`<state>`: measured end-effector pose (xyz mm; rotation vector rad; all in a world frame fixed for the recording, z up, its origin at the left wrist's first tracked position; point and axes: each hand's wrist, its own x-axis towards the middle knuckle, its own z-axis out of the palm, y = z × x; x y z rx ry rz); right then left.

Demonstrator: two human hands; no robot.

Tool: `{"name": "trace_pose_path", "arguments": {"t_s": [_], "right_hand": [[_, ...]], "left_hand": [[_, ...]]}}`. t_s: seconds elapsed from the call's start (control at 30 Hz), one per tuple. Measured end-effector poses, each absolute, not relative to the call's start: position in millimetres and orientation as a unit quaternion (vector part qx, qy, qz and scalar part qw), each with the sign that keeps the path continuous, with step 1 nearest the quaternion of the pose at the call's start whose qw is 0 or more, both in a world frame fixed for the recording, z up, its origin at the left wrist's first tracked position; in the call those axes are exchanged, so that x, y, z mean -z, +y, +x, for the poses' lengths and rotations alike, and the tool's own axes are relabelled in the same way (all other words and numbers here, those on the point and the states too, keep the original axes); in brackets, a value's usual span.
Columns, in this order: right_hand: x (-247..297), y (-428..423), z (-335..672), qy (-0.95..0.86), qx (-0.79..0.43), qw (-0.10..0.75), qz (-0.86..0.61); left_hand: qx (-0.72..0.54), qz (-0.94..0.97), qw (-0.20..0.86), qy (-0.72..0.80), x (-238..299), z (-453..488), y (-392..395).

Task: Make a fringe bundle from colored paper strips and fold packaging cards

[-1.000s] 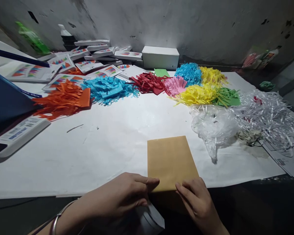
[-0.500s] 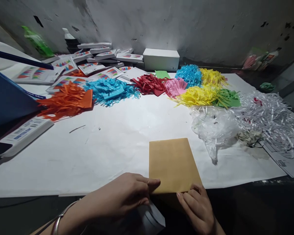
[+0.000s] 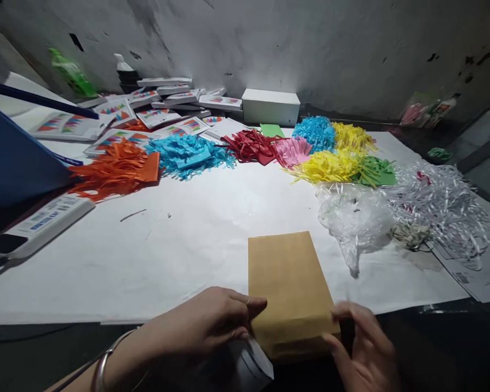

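Observation:
A brown paper envelope (image 3: 289, 288) lies flat at the near edge of the white sheet (image 3: 179, 250) that covers the table. My left hand (image 3: 204, 326) is curled at its near left corner, thumb on the paper, with a folded white piece (image 3: 251, 363) under the fingers. My right hand (image 3: 363, 348) grips the envelope's near right corner, fingers bent and slightly blurred. A metal bangle (image 3: 104, 362) sits on my left wrist.
Bundles of cut paper fringe lie across the back: orange (image 3: 118, 169), blue (image 3: 188, 152), red (image 3: 251, 146), pink, yellow (image 3: 330, 163), green. Clear plastic bags (image 3: 355, 218) and silvery strips (image 3: 445, 207) fill the right. White printed boxes (image 3: 167, 103) and a blue board (image 3: 16, 163) stand at left.
My right hand slid from the envelope's near edge to its right corner and gripped it. The envelope's near end now overhangs the table edge. The left hand stayed put.

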<state>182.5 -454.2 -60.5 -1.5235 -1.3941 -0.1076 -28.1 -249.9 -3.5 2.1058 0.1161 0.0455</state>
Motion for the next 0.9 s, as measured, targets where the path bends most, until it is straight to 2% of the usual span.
{"name": "trace_pose_path", "arguments": {"t_s": [0.1,0.17,0.2,0.27,0.37,0.47,0.53,0.6,0.63,0.7,0.77,0.9], "right_hand": [[64.4,-424.2,187.6,-0.705,0.039,0.269,-0.654],[74.5,-399.8,193.2,-0.732,0.045,0.171,-0.657],[80.1,-386.6,198.7,-0.733,0.042,0.152,-0.662],[88.3,-357.4,216.4,-0.724,0.026,0.154,-0.672],[82.3,-308.6,247.4,-0.705,0.033,0.208,-0.677],[49.1,-277.6,250.7,-0.69,0.071,0.285,-0.662],[20.2,-280.9,229.8,-0.671,0.073,0.367,-0.64],[-4.3,-301.1,199.2,-0.629,-0.02,0.495,-0.599],[-13.1,-314.1,184.1,-0.629,-0.108,0.527,-0.561],[-23.1,-337.7,159.9,-0.639,-0.288,0.496,-0.513],[-25.3,-352.2,146.2,-0.628,-0.41,0.441,-0.493],[-24.4,-355.5,138.9,-0.553,-0.502,0.403,-0.529]], "left_hand": [[-0.002,0.858,0.512,0.043,1.8,-33.7,-245.3],[-0.016,0.856,0.514,0.046,-3.6,-44.7,-238.9],[-0.034,0.858,0.51,0.058,-7.6,-52.1,-235.0],[-0.097,0.858,0.494,0.1,-16.9,-68.3,-227.1],[-0.237,0.829,0.473,0.18,-28.5,-87.8,-219.3],[-0.345,0.781,0.459,0.245,-30.8,-95.1,-220.9],[-0.375,0.766,0.456,0.253,-27.3,-93.9,-227.6],[-0.374,0.77,0.459,0.239,-21.8,-90.1,-237.3],[-0.366,0.775,0.46,0.231,-18.9,-88.0,-242.4],[-0.35,0.785,0.462,0.217,-13.9,-84.0,-251.9],[-0.341,0.79,0.466,0.206,-10.6,-81.3,-258.5],[-0.324,0.798,0.468,0.199,-8.9,-77.7,-263.3]]}}
